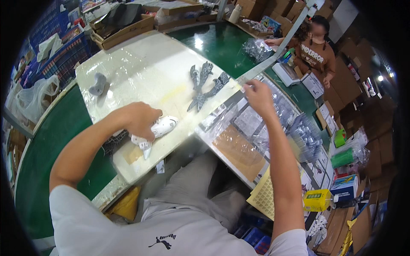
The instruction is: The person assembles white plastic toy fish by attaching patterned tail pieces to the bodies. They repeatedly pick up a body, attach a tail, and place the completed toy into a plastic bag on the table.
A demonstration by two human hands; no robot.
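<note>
My left hand [143, 118] is closed round a white fish-shaped toy [164, 126] with thin black curved marks and a pointed tail piece. It presses the toy on the white board [145, 55], near the board's front edge; the palm hides part of the body. Over the board's right corner, my right hand [259, 94] is raised with its fingers pinched together. Whatever they hold, if anything, is too small to name. Between the hands lie several grey patterned toy pieces [200, 91]. A smooth grey curved piece [98, 84] sits at the board's far left.
Flat clear plastic bags [303, 132] cover the right-hand table beside a yellow sticker sheet [262, 196]. A yellow bottle [317, 200] lies at the lower right. Green surface [47, 132] borders the board. Across it, a person [316, 53] in brown works beside a metal post [279, 49].
</note>
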